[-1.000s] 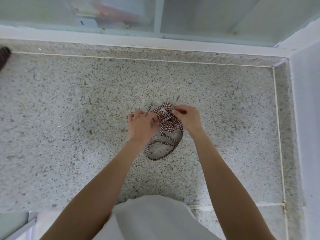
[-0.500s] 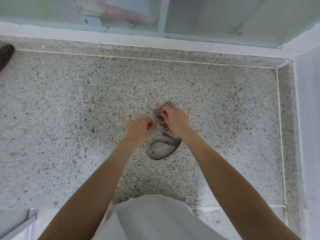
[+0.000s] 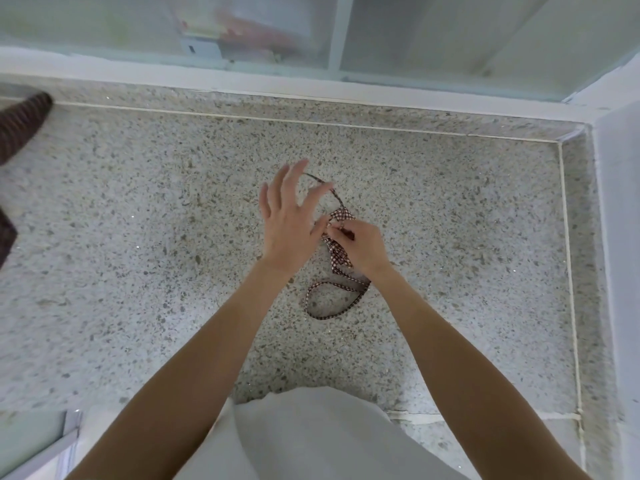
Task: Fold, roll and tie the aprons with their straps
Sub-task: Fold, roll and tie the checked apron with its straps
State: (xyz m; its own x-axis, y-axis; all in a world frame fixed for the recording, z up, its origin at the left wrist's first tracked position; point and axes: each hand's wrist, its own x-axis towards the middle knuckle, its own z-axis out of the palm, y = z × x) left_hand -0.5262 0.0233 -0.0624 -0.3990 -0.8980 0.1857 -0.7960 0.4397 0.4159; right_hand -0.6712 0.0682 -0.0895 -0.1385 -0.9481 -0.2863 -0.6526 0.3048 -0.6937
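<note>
A small rolled bundle of red-and-white checked apron (image 3: 343, 216) lies on the speckled terrazzo surface (image 3: 138, 237). My right hand (image 3: 360, 247) covers its middle, and the fingertips pinch the cloth at the knot. One strap (image 3: 334, 299) lies in a loop on the stone just below that hand. My left hand (image 3: 291, 216) is raised beside the bundle with its fingers spread and straight, slightly blurred. A thin stretch of strap (image 3: 325, 185) runs from the bundle up past the left fingertips; whether it hooks on a finger I cannot tell.
Dark checked cloth (image 3: 20, 126) lies at the far left edge. A white frame with frosted glass panels (image 3: 242, 36) bounds the far side, and a pale wall (image 3: 620, 237) bounds the right. My pale garment (image 3: 311, 441) fills the bottom centre.
My left hand has gone from a closed grip beside the bundle to spread fingers, lifted up and away. A thin strap now stretches out above the bundle. My right hand stays on the knot.
</note>
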